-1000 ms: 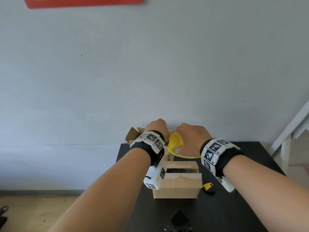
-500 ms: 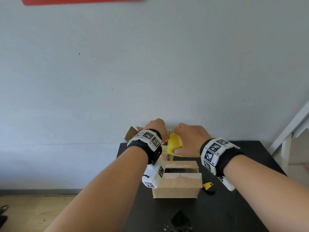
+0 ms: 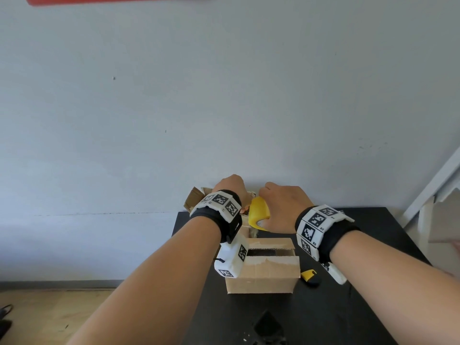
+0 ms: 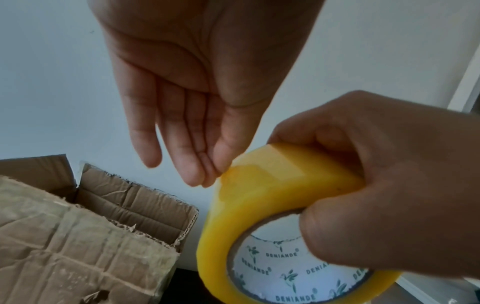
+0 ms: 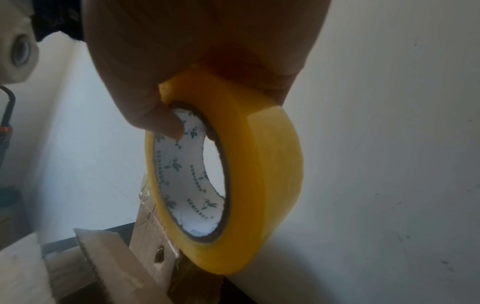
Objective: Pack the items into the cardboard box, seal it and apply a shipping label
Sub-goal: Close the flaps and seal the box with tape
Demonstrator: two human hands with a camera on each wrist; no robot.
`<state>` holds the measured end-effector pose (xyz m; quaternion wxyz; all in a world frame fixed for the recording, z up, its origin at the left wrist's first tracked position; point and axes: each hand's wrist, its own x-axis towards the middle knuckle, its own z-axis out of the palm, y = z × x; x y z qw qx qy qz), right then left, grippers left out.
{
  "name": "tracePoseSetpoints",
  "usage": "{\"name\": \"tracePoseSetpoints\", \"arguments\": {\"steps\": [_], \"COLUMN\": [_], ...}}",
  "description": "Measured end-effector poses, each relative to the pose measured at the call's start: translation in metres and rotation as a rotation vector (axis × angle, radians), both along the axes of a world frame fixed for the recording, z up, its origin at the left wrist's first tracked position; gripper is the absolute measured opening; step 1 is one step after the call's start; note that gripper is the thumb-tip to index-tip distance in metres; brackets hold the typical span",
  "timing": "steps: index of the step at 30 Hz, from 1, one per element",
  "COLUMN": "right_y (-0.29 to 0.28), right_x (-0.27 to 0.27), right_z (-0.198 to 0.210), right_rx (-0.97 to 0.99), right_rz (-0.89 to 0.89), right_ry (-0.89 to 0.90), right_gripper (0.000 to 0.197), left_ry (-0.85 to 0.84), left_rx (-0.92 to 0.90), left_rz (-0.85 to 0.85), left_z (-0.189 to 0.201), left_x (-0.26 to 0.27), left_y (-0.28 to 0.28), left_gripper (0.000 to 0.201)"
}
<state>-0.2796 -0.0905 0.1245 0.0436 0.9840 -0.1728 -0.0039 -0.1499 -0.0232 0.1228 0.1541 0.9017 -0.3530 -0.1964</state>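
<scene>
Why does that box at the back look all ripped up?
The back cardboard box is damaged: its flap edges are torn ragged and its sides are creased. The front cardboard box looks neater, though its top flaps leave a gap.

Both forearms reach forward over a black table [image 3: 373, 307] set against a pale wall [image 3: 224, 108]. Right hand [image 3: 283, 205] grips a yellow tape roll [image 3: 258, 212], raised above the far end of the table; left hand [image 3: 230, 186] just beside the roll, fingers hidden behind the wrist band. Below, a small box [image 3: 263, 277] with flaps parted over a dark gap. Behind it, a torn carton [image 3: 194, 199]. Right of the box, a yellow-and-black cutter [image 3: 308, 276]. Top left, a red strip [image 3: 112, 0] on the wall.
</scene>
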Motion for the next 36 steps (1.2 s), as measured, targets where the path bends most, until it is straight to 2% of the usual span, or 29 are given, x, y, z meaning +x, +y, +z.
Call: {"name": "tracePoseSetpoints", "arguments": {"steps": [4, 16, 21, 26, 29, 33, 36], "right_y": [-0.001, -0.003, -0.003, 0.0, 0.002, 0.001, 0.003], "right_x": [-0.002, 0.001, 0.002, 0.006, 0.009, 0.01, 0.011], "right_z": [-0.001, -0.004, -0.005, -0.003, -0.001, 0.001, 0.001], "right_rx": [0.014, 0.056, 0.06, 0.015, -0.004, 0.015, 0.022], "right_rz": [0.014, -0.036, -0.062, -0.073, -0.07, -0.084, -0.086], "right_ry": [-0.002, -0.003, -0.025, -0.025, -0.029, -0.044, -0.06], "right_gripper": [0.049, 0.049, 0.047, 0.044, 0.039, 0.035, 0.033], "left_ry": [0.079, -0.033, 0.086, 0.24, 0.361, 0.424, 0.456], "left_rx": [-0.043, -0.06, -0.13, -0.232, -0.331, -0.398, -0.422], "left_rz": [-0.027, -0.008, 0.084, 0.203, 0.242, 0.256, 0.271], "left_z": [-0.003, -0.008, -0.015, -0.011, -0.008, -0.009, -0.011], "left_x": [0.004, 0.0, -0.001, -0.001, 0.0, 0.004, 0.003], "left_y": [0.005, 0.001, -0.003, -0.005, -0.005, -0.002, 0.001], "left_gripper": [0.018, 0.02, 0.021, 0.002, 0.005, 0.014, 0.008]}}
